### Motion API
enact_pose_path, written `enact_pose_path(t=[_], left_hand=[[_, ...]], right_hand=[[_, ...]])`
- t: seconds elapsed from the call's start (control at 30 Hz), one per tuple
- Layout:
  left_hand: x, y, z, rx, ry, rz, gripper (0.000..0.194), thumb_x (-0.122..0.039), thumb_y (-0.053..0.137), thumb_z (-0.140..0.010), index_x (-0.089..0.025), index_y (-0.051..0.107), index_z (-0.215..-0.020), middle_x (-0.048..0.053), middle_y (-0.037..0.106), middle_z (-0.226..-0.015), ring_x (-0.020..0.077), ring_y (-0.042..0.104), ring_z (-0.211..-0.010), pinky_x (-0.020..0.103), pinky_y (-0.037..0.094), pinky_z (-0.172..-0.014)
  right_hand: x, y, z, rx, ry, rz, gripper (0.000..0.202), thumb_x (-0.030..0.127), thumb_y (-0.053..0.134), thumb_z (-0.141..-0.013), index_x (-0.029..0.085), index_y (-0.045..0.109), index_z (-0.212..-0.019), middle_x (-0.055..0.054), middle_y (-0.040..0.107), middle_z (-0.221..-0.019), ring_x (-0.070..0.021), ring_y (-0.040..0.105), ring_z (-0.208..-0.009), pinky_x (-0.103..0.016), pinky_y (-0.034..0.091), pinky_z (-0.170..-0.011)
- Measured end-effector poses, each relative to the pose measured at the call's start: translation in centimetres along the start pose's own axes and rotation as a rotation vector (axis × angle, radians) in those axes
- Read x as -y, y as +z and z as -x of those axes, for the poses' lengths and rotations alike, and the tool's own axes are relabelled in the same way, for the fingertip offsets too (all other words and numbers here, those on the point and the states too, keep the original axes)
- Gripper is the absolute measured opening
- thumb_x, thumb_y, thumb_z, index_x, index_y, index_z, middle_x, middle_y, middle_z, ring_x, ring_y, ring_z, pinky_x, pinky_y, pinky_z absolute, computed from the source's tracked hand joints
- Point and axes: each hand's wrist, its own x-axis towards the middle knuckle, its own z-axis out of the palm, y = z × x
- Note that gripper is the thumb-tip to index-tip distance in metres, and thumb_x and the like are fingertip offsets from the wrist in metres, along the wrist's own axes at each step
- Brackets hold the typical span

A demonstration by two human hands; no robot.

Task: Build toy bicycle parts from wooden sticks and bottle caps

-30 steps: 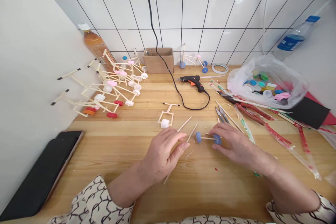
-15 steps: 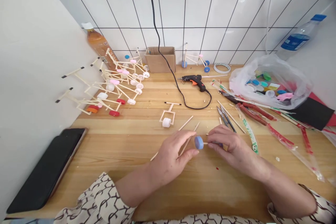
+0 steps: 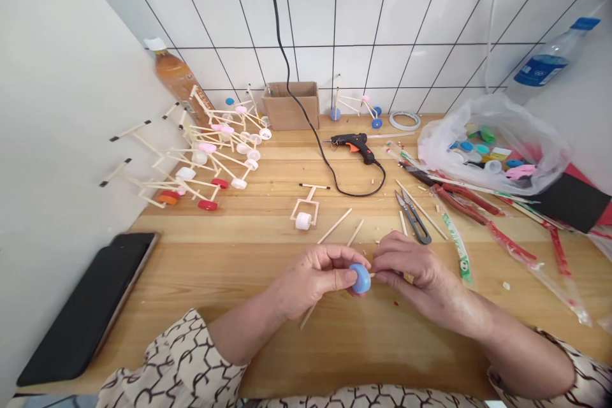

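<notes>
My left hand [image 3: 315, 280] is closed on a blue bottle cap [image 3: 361, 278], thumb on its near face and fingers behind it. A short wooden stick [image 3: 372, 275] comes out of the cap's right side, and my right hand [image 3: 421, 274] pinches it; most of the stick is hidden by the fingers. Loose wooden sticks [image 3: 335, 225] lie beyond and under my left hand. A small stick frame with a white wheel [image 3: 303, 221] rests farther back. Grey snips [image 3: 414, 217] lie just beyond my right hand.
Stick models with cap wheels [image 3: 208, 205] crowd the left, beside a tea bottle [image 3: 179, 80]. A black glue gun [image 3: 356, 142], cardboard box [image 3: 291, 106] and tape roll [image 3: 404, 120] stand or lie behind. A bag of caps [image 3: 497, 140] is at right; a black phone-like case [image 3: 86, 312] lies near left.
My left fingers have closed on the blue cap, which they were apart from before. The cap has moved slightly nearer and turned. My right hand keeps its pinch, a little lower.
</notes>
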Motion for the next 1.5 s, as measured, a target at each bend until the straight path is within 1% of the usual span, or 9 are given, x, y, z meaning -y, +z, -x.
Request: enact_pose_path(t=[0.13, 0.33, 0.63, 0.73, 0.83, 0.93, 1.03, 1.17, 1.5], left_hand=[[0.3, 0.0, -0.1, 0.007, -0.026, 0.05, 0.022, -0.028, 0.076, -0.067, -0.014, 0.071, -0.082, 0.002, 0.067, -0.067, 0.0107, 0.061, -0.061, 0.023, 0.047, -0.063], [0.6, -0.1, -0.2, 0.006, 0.012, 0.074, 0.02, -0.028, 0.075, -0.069, -0.017, 0.071, -0.086, 0.001, 0.068, -0.071, 0.0104, 0.062, -0.062, 0.024, 0.047, -0.063], [0.0, -0.1, 0.0, -0.009, 0.044, 0.036, 0.027, -0.035, 0.069, -0.074, -0.02, 0.07, -0.097, 0.001, 0.066, -0.079, 0.0122, 0.06, -0.072, 0.028, 0.048, -0.073], [-0.2, 0.0, 0.0, -0.039, 0.072, -0.046, 0.03, -0.032, 0.07, -0.074, -0.02, 0.067, -0.101, 0.001, 0.066, -0.083, 0.0112, 0.059, -0.077, 0.026, 0.046, -0.075], [-0.1, 0.2, 0.2, -0.13, 0.128, -0.188, 0.033, -0.024, 0.072, -0.071, -0.019, 0.065, -0.102, 0.001, 0.065, -0.086, 0.0115, 0.057, -0.08, 0.026, 0.045, -0.077], [0.0, 0.6, 0.4, -0.211, 0.197, -0.35, 0.036, -0.02, 0.073, -0.067, -0.016, 0.064, -0.101, 0.002, 0.065, -0.082, 0.0125, 0.056, -0.076, 0.027, 0.046, -0.075], [0.2, 0.9, 0.5, -0.246, 0.258, -0.472, 0.034, -0.017, 0.072, -0.066, -0.014, 0.065, -0.099, 0.002, 0.065, -0.08, 0.0133, 0.056, -0.073, 0.028, 0.047, -0.074], [0.3, 0.9, 0.5, -0.265, 0.291, -0.572, 0.031, -0.016, 0.067, -0.07, -0.015, 0.065, -0.101, 0.002, 0.065, -0.082, 0.0137, 0.058, -0.074, 0.027, 0.048, -0.074], [0.5, 0.7, 0.4, -0.246, 0.269, -0.655, 0.03, -0.017, 0.064, -0.074, -0.015, 0.063, -0.104, 0.004, 0.067, -0.088, 0.0151, 0.059, -0.077, 0.029, 0.049, -0.077]], right_hand=[[0.1, 0.1, 0.1, -0.005, -0.014, -0.015, 0.021, 0.015, 0.045, -0.091, 0.017, 0.062, -0.079, -0.005, 0.063, -0.07, -0.0162, 0.053, -0.071, -0.03, 0.043, -0.066], [0.1, 0.2, 0.2, -0.037, 0.001, -0.034, 0.019, 0.013, 0.047, -0.089, 0.017, 0.062, -0.08, -0.005, 0.064, -0.072, -0.0163, 0.055, -0.072, -0.031, 0.043, -0.067], [0.0, -0.3, 0.4, -0.086, 0.037, 0.006, 0.017, 0.013, 0.048, -0.088, 0.019, 0.062, -0.079, -0.003, 0.062, -0.072, -0.0155, 0.054, -0.071, -0.03, 0.042, -0.067], [-0.3, -0.1, 0.4, -0.116, 0.028, 0.053, 0.017, 0.011, 0.048, -0.087, 0.017, 0.061, -0.077, -0.004, 0.061, -0.071, -0.0161, 0.052, -0.07, -0.031, 0.042, -0.066], [-0.5, 0.2, 0.5, -0.125, 0.014, 0.095, 0.017, 0.009, 0.048, -0.085, 0.016, 0.06, -0.076, -0.005, 0.059, -0.071, -0.0163, 0.05, -0.071, -0.031, 0.041, -0.065], [-0.6, 0.5, 0.7, -0.121, 0.021, 0.116, 0.017, 0.009, 0.048, -0.085, 0.015, 0.06, -0.075, -0.005, 0.058, -0.07, -0.0164, 0.049, -0.07, -0.031, 0.041, -0.064], [-0.4, 0.5, 0.7, -0.104, 0.038, 0.132, 0.018, 0.01, 0.047, -0.086, 0.015, 0.06, -0.075, -0.005, 0.058, -0.07, -0.0169, 0.049, -0.071, -0.031, 0.041, -0.064], [-0.2, 0.6, 0.6, -0.095, 0.049, 0.157, 0.022, 0.012, 0.045, -0.086, 0.016, 0.06, -0.071, -0.005, 0.057, -0.067, -0.0175, 0.048, -0.069, -0.032, 0.041, -0.063], [-0.1, 0.7, 0.6, -0.062, 0.062, 0.203, 0.02, 0.011, 0.045, -0.085, 0.017, 0.059, -0.072, -0.005, 0.057, -0.068, -0.0182, 0.05, -0.071, -0.031, 0.04, -0.063]])
